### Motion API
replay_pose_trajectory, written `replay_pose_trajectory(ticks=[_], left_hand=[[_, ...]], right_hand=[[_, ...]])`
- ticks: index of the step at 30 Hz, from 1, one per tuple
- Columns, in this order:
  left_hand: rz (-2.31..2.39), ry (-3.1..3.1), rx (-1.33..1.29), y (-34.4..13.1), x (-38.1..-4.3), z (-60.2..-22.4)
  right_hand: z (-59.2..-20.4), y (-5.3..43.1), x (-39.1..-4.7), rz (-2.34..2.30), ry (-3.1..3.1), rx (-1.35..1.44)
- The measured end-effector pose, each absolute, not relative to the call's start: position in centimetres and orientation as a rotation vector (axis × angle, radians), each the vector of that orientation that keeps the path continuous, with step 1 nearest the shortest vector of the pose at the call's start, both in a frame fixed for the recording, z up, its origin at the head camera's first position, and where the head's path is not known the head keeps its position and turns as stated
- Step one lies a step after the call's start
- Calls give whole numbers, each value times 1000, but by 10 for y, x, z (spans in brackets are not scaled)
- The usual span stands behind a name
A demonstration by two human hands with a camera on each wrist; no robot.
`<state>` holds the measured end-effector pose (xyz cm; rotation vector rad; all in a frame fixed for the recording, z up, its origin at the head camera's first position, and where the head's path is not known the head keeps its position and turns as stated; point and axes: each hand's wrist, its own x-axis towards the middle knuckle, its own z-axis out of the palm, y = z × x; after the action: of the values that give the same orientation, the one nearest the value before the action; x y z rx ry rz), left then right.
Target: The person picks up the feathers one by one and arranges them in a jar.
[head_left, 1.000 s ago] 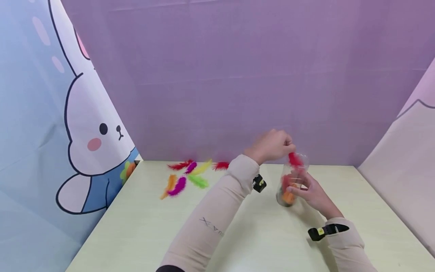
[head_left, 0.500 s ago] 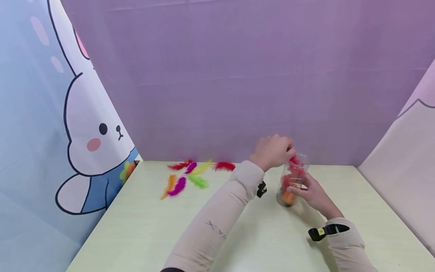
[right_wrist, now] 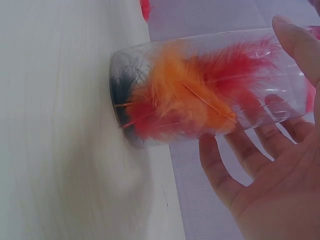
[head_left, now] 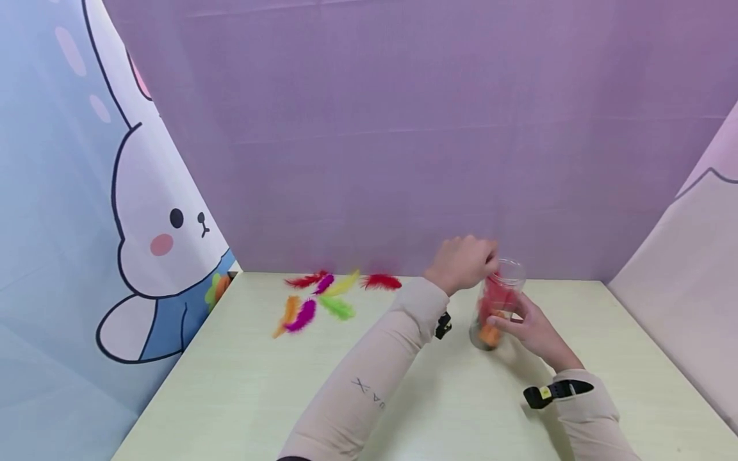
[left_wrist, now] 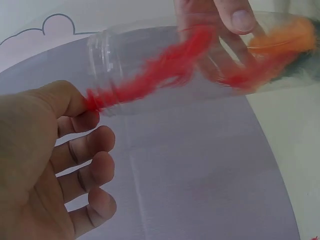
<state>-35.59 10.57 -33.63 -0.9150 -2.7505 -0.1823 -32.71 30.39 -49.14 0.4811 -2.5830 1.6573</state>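
A clear jar (head_left: 510, 272) stands at the right of the table, its mouth uncovered. My right hand (head_left: 533, 330) grips it from the right side, thumb and fingers curled round the wall. At the rim, my left hand (head_left: 464, 262) pinches one end of a red feather (left_wrist: 165, 67) between thumb and forefinger; most of that feather lies inside the jar. The left hand's other fingers are bent and hold nothing. Lower in the jar sit an orange feather (right_wrist: 182, 92), more red feathers (right_wrist: 235, 65) and something dark (right_wrist: 125, 87) near the bottom.
Several loose feathers lie at the table's back left: a purple feather (head_left: 301, 315), an orange feather (head_left: 288, 314), a green feather (head_left: 337, 307), a yellow feather (head_left: 343, 283) and a separate red feather (head_left: 380, 282). A purple cloth (head_left: 369, 141) hangs behind the table (head_left: 230, 384).
My left hand has moved down slightly at the jar's mouth, and the red feather in it has sunk deeper inside. The right hand has stayed on the jar.
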Motion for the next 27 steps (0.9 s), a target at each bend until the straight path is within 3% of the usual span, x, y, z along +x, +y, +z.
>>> replay_pose_trajectory(ticks=[27], left_hand=[[-323,-2735,-877,100,-352,-338]], right_hand=[[-488,303,-322,1640,-2558,520]])
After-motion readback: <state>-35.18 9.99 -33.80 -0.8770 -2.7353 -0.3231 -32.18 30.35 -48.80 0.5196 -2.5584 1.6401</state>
